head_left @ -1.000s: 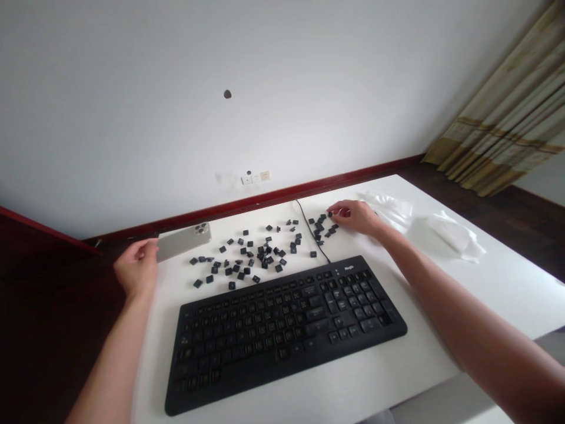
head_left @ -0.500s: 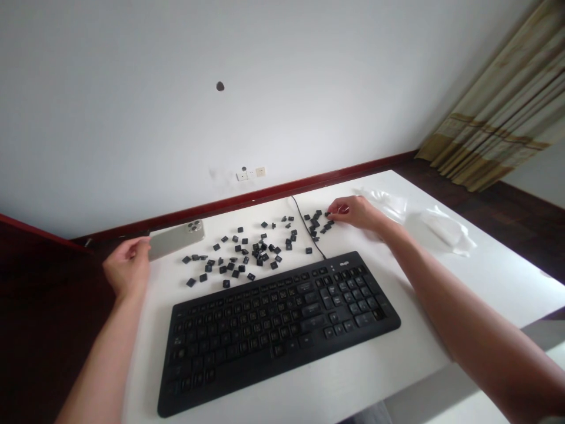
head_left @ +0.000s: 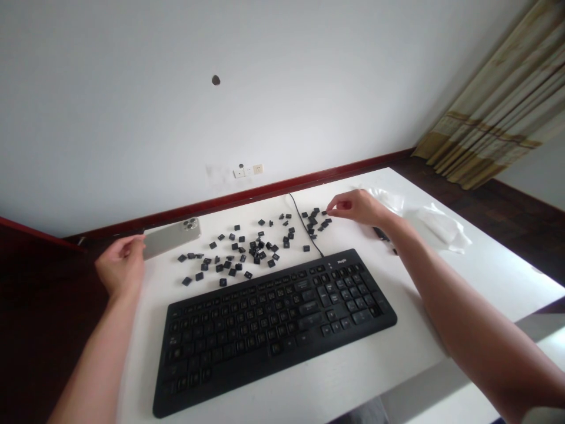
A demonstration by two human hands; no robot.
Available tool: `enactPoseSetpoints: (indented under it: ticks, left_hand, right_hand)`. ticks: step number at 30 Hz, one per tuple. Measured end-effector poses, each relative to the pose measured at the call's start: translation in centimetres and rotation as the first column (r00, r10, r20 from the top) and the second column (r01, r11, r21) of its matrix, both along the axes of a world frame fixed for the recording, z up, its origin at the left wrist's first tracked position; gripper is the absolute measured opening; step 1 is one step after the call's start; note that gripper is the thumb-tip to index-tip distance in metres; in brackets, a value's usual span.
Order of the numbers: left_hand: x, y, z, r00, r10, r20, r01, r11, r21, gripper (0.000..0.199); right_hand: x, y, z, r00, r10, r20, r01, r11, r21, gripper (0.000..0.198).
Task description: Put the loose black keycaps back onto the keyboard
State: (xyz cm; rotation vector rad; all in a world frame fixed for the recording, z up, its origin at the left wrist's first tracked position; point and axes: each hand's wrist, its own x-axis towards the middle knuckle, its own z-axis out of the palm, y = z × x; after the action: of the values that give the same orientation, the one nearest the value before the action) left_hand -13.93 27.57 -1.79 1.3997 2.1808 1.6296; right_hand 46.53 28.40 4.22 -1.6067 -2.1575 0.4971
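My right hand (head_left: 355,207) reaches over the far side of the white table, thumb and forefinger pinched on a small black keycap (head_left: 324,212). Just left of its fingertips lies a small cluster of loose keycaps (head_left: 312,219). At the table's left edge, my left hand (head_left: 121,259) has its fingers curled closed against the near end of a phone (head_left: 172,237), which lies camera side up. Whether those fingers grip anything is hidden. A black keyboard (head_left: 273,330) lies in front of me, some of its key positions without caps.
Many loose keycaps (head_left: 256,253) are scattered behind the keyboard. A thin cable (head_left: 304,224) runs back from it. Crumpled white plastic bags (head_left: 444,228) lie at right on the table (head_left: 498,282). Small dark pieces (head_left: 382,234) show beside my right forearm. Behind stands a wall with sockets (head_left: 248,171).
The view has shifted slightly. My right hand stays at the keycap cluster, its fingers on a keycap, and the forearm has shifted so dark pieces beside it show. My left hand stays by the phone.
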Motion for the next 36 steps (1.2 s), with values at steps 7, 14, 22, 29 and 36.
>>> enactPoseSetpoints:
  ticks: [7,14,22,29,36]
  left_hand:
    - [0.0,0.0,0.1,1.0,-0.012,0.0,0.012,1.0,-0.005,0.035]
    - [0.2,0.0,0.1,1.0,-0.005,-0.002,0.005,1.0,0.009,0.034]
    - [0.3,-0.1,0.2,1.0,-0.012,-0.007,0.012,1.0,0.01,0.035]
    - [0.2,0.1,0.1,1.0,-0.002,0.001,0.002,1.0,0.009,0.035]
    - [0.1,0.2,0.0,1.0,-0.022,-0.014,0.022,1.0,0.019,0.032]
  right_hand:
    - [-1.5,-0.8,0.7,0.979,0.203,0.008,-0.201,0.973,-0.118,0.026]
    - [-1.9,-0.7,0.3,0.96,0.279,0.019,-0.276,0.956,-0.102,0.018]
    - [-2.4,-1.1,0.8,0.953,0.303,-0.005,-0.301,0.945,-0.124,0.017]
    - [-2.0,-1.2,1.2,0.967,0.256,0.012,-0.253,0.961,-0.109,0.019]
    - [-2.6,-1.7,1.8,0.977,0.211,-0.021,-0.211,0.977,-0.016,0.021]
